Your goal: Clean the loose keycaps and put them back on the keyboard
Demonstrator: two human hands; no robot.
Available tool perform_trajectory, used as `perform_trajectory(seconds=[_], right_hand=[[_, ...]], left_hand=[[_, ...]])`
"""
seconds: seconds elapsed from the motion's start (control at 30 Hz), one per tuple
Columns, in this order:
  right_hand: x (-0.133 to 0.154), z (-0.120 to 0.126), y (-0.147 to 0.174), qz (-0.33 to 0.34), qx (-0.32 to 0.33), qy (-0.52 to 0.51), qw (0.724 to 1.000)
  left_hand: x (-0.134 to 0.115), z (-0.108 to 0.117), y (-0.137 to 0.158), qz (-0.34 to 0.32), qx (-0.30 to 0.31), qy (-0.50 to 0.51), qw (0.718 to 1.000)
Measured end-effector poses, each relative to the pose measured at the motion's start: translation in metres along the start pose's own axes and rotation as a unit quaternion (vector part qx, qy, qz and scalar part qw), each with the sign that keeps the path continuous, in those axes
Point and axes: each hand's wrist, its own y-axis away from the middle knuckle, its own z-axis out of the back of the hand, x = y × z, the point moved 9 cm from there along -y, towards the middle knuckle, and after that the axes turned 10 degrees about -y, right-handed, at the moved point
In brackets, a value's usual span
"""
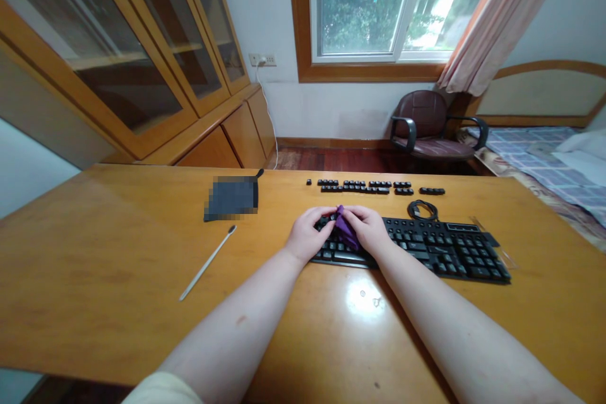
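Note:
Both hands are close together over the left part of a black keyboard [416,246] on the desk. My right hand [368,227] is closed on a purple cloth [347,232], which hangs down over the keys. My left hand [307,233] has its fingers bent inward, with the tips at the cloth's upper end; whether a small item is pinched there is hidden. Removed black keycaps [355,187] lie in two rows beyond the keyboard. Some key positions along the keyboard's top show without caps.
A dark pouch [231,197], partly pixelated, and a thin white-handled brush [208,263] lie on the left of the wooden desk [118,278]. Behind the keyboard sits a coiled black cable [423,209]. A clear-handled wire tool [506,257] lies at its right end. An armchair [426,126] stands beyond.

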Motion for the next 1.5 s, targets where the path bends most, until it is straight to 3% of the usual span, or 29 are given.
perform_trajectory(seconds=[0.2,0.4,0.5,0.9,1.37,1.5], right_hand=[[-0.016,-0.007,0.000,-0.037,0.023,-0.035,0.998],[-0.013,-0.001,0.001,-0.029,-0.012,-0.020,0.999],[-0.007,-0.003,0.001,-0.017,0.002,-0.027,0.999],[-0.015,-0.010,-0.001,-0.038,0.048,-0.016,0.998],[-0.017,-0.013,0.000,-0.044,0.067,-0.060,0.995],[-0.017,-0.007,-0.002,-0.034,0.036,-0.068,0.996]], left_hand=[[-0.009,-0.004,0.002,-0.043,0.026,-0.045,0.998],[-0.002,-0.006,0.001,-0.015,0.032,-0.056,0.998],[0.004,-0.005,0.000,0.010,0.018,-0.056,0.998],[-0.007,-0.010,0.003,-0.040,0.061,-0.056,0.996],[-0.005,-0.012,0.002,-0.031,0.070,-0.048,0.996],[0.001,-0.012,0.001,-0.006,0.055,-0.019,0.998]])
